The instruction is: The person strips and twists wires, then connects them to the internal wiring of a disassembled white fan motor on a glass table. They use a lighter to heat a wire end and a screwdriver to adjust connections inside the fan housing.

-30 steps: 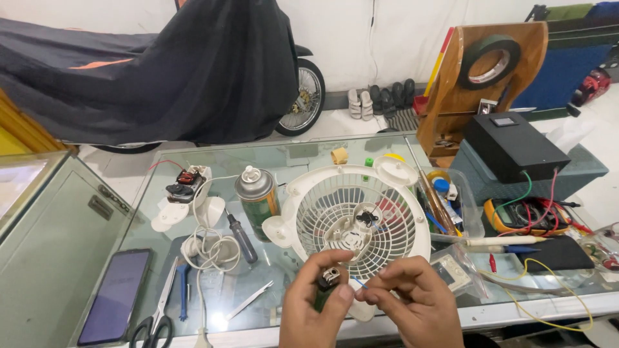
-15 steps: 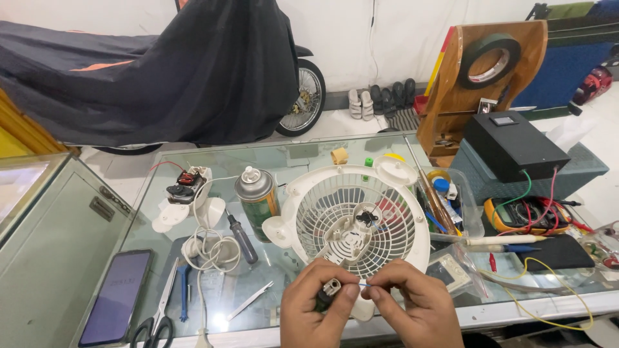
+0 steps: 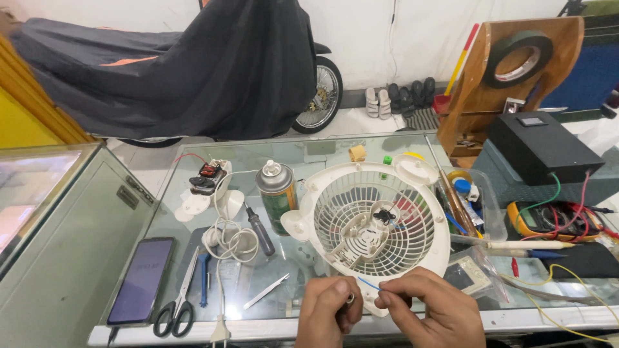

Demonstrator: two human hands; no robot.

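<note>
Left of the white fan grille (image 3: 374, 222): a dark-screened phone (image 3: 140, 280) far left; a green-labelled spray can (image 3: 276, 196) just beside it; a yellow multimeter (image 3: 548, 219) to its right.

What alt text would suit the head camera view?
Two bare hands, left hand and right hand, pinch a thin blue wire beside a round white plastic fan grille on a cluttered glass table.

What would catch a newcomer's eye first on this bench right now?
The round white plastic fan grille lying flat in the middle of the glass-topped table dominates. At the near edge, the left hand and right hand pinch a thin blue wire between them. Left of the grille stands a green spray can with a silver top, and a dark cloth-covered motorbike fills the background.
</note>
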